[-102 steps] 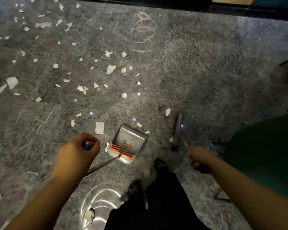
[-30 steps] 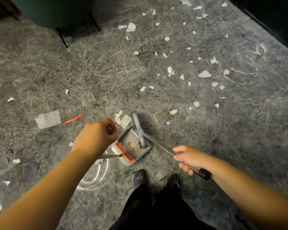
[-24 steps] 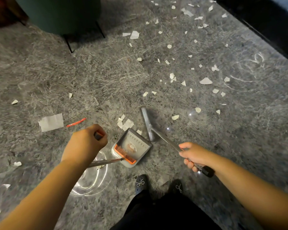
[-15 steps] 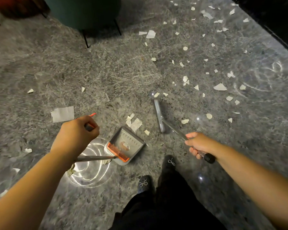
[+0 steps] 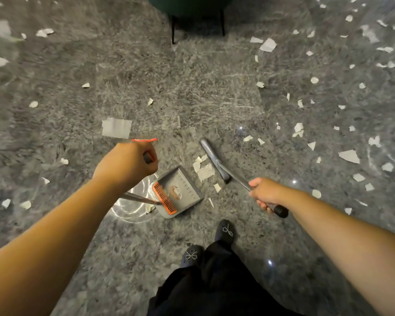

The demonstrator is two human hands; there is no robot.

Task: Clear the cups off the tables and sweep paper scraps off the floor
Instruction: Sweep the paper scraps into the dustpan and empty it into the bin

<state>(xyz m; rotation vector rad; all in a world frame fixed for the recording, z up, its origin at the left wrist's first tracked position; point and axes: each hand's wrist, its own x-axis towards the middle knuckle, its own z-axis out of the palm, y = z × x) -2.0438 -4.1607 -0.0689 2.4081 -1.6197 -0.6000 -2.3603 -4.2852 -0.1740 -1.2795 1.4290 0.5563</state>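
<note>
Paper scraps [image 5: 205, 171] lie clustered on the grey floor [image 5: 192, 87] between the dustpan [image 5: 180, 190] mouth and the broom head [image 5: 214, 159], with many more scattered to the upper right and left. Left hand [image 5: 128, 165]: fist closed around the top of the dustpan handle [image 5: 138, 198]. Right hand [image 5: 263, 193]: fingers wrapped around the broom handle [image 5: 237, 179], black end grip protruding behind the hand. Dustpan: resting on the floor, orange comb strip [image 5: 164, 198] at its rear edge, one scrap inside. A large rectangular paper piece [image 5: 116, 128] and a red strip [image 5: 144, 140] lie beyond the left hand. Dark shoes [image 5: 224, 230] stand below the dustpan.
</note>
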